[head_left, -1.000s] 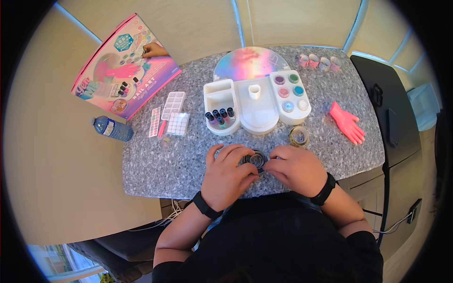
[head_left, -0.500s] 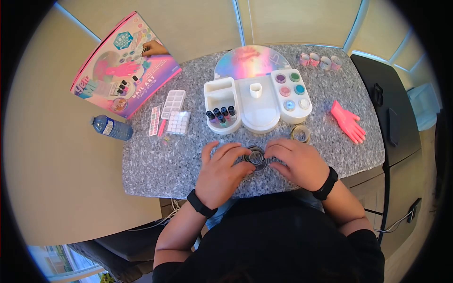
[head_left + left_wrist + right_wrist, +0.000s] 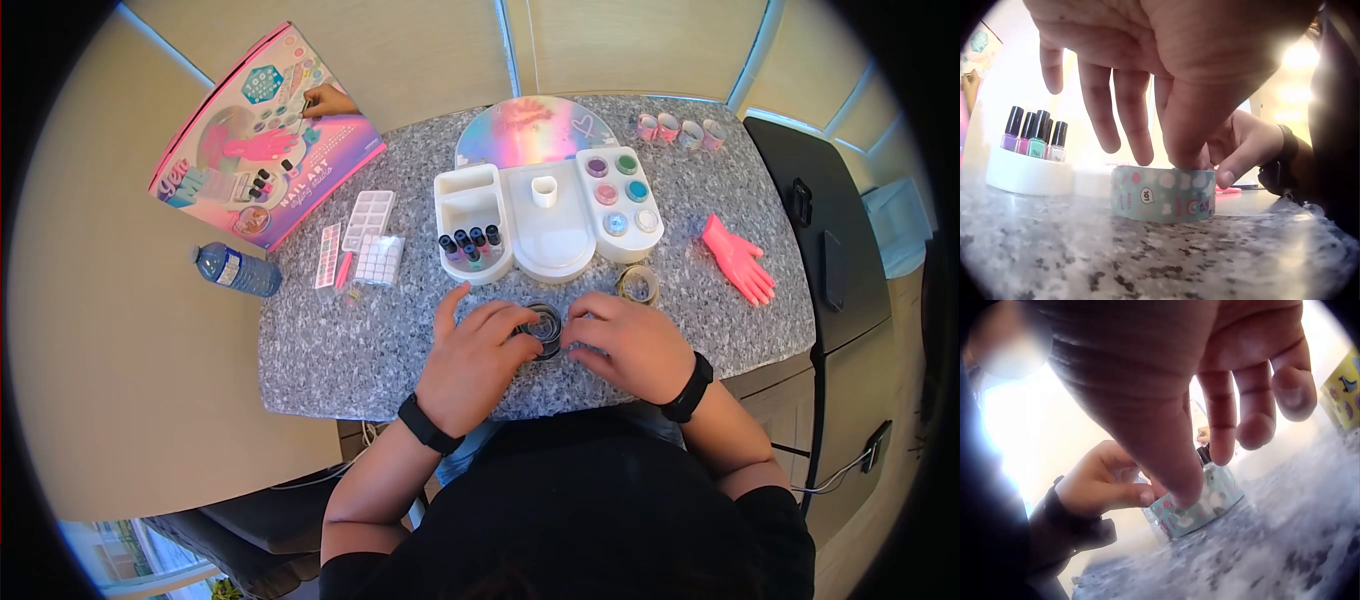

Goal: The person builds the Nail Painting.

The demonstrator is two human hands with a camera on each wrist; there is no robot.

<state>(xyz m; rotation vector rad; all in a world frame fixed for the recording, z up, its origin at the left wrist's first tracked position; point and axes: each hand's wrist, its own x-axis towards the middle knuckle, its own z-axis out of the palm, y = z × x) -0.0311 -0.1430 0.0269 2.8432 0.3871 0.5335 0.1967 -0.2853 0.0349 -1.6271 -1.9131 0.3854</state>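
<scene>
Speckled tabletop [image 3: 330,350], left hand [image 3: 465,365], right hand [image 3: 632,345] flanking (perhaps touching) a patterned ring [image 3: 1163,196]

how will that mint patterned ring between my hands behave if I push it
The mint patterned ring probably slides rather than tips, as it sits low and wide on the counter. Its round wall suggests it could roll if stood on edge.

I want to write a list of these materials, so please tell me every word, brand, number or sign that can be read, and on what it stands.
"NAIL ART": pink-and-purple cardboard box
"Gem": same box; its smaller print is unclear
"Nail", probably: green glass polish bottle with black cap
Too small or blurred: lettering on the pale teal patterned tape roll; label of the blue-tinted plastic bottle
</scene>
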